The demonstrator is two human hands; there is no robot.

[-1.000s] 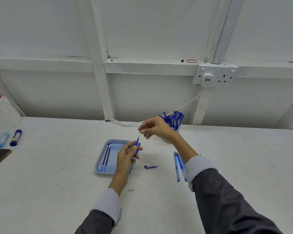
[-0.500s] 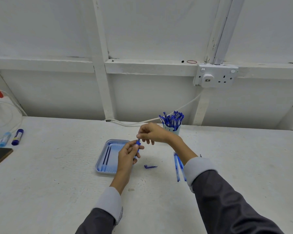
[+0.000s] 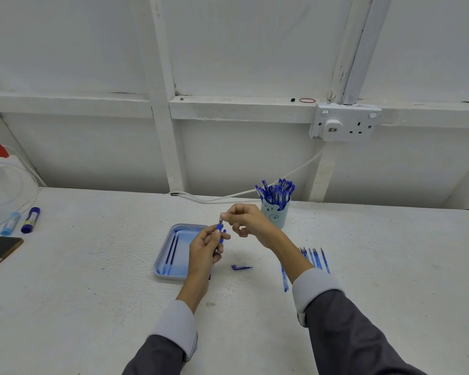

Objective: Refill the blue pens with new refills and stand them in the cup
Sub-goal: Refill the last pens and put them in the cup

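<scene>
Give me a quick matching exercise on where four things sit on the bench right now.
Things: 1 cup; 2 tray; 3 pen cap; 4 phone.
Places: A far left; B lying just right of the left hand; C behind the right hand; D partly hidden by the left hand.
Pairs: 1-C, 2-D, 3-B, 4-A.
</scene>
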